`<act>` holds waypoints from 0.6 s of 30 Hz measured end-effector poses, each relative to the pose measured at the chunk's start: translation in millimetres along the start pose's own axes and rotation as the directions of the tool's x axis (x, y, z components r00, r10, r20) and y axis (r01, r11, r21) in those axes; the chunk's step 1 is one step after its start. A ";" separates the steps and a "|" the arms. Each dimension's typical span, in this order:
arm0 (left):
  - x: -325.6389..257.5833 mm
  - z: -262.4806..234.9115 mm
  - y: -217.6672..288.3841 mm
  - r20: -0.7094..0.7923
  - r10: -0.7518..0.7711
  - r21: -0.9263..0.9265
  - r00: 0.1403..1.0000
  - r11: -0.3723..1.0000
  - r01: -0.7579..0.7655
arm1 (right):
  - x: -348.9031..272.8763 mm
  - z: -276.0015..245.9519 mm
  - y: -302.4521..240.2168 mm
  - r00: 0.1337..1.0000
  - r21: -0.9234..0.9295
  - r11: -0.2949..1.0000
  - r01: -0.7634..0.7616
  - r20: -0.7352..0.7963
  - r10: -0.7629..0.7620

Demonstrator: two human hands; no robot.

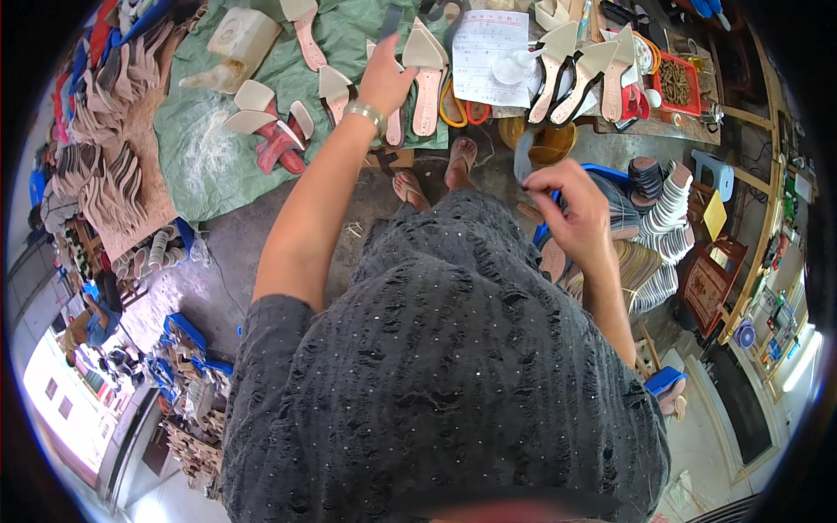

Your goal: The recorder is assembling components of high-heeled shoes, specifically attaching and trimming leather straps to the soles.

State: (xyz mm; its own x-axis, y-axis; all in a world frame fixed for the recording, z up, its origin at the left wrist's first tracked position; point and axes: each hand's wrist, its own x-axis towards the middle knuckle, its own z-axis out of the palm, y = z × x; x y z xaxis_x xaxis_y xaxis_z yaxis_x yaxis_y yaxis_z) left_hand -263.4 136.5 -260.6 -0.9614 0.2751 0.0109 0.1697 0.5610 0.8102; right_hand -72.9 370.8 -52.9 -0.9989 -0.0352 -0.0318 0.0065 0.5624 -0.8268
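Note:
My left hand [386,83] reaches over the table among pink insoles with cream, pointed front pieces. A dark grey strip [391,19] projects from its fingertips; the exact hold is partly hidden. Just right of that hand lies a cream-and-pink insole [426,87], with another insole [335,91] to its left. My right hand [571,209] is raised off the table's near edge, its fingers pinched on the lower end of a bluish-grey strip [523,157]. Black-edged insoles [582,83] lie beyond it on the table.
Green sheeting [187,148] covers the table's left part, bearing a whitish container [244,39] and red-pink shoe parts [279,148]. A paper sheet [484,52] lies under a clear bottle [514,67]. Right are a red basket [678,83] and stacked, striped shoe parts [667,227]. Another person [100,318] is far left.

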 end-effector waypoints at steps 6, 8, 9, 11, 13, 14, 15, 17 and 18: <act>44.4 22.3 0.2 0.152 -0.090 0.200 0.984 0.978 0.059 | -17.4 1.1 32.4 0.999 0.158 0.987 -0.022 0.046 0.015; 47.9 22.2 -5.5 0.261 -0.024 0.220 0.965 0.975 -0.035 | -20.6 2.3 44.9 0.998 0.231 0.972 -0.049 0.058 0.036; 49.4 21.7 -8.6 0.272 -0.049 0.126 0.961 0.992 0.015 | -21.5 3.8 49.8 0.994 0.275 0.957 -0.088 0.092 0.065; 56.3 17.3 -15.1 0.400 -0.133 0.113 0.907 0.989 0.095 | -21.6 5.7 56.8 0.988 0.323 0.938 -0.130 0.124 0.095; 57.4 12.6 -23.7 0.513 -0.213 0.112 0.832 0.977 0.181 | -21.1 9.1 60.5 0.979 0.409 0.894 -0.182 0.160 0.126; 57.4 11.6 -29.8 0.494 -0.174 0.063 0.852 0.984 0.165 | -19.3 11.3 61.2 0.979 0.414 0.892 -0.183 0.162 0.126; 56.1 10.3 -35.7 0.469 -0.137 0.015 0.873 0.989 0.148 | -16.2 13.7 62.1 0.977 0.416 0.891 -0.180 0.180 0.114; 53.7 1.8 -9.7 0.530 -0.140 -0.052 0.836 0.979 0.197 | -14.5 16.5 66.7 0.969 0.395 0.896 -0.204 0.210 0.128; 45.0 -6.5 6.2 0.576 -0.140 -0.113 0.805 0.962 0.248 | -15.3 17.9 67.7 0.969 0.397 0.894 -0.208 0.207 0.133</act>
State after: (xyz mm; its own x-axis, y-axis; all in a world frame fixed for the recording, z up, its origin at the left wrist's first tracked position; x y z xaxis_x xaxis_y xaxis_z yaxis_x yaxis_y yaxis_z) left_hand -307.0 147.3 -251.3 -0.6732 0.5924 -0.4426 -0.1001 0.5200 0.8483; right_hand -56.4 394.7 -118.4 -0.9575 -0.1305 -0.2573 0.2320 0.1817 -0.9556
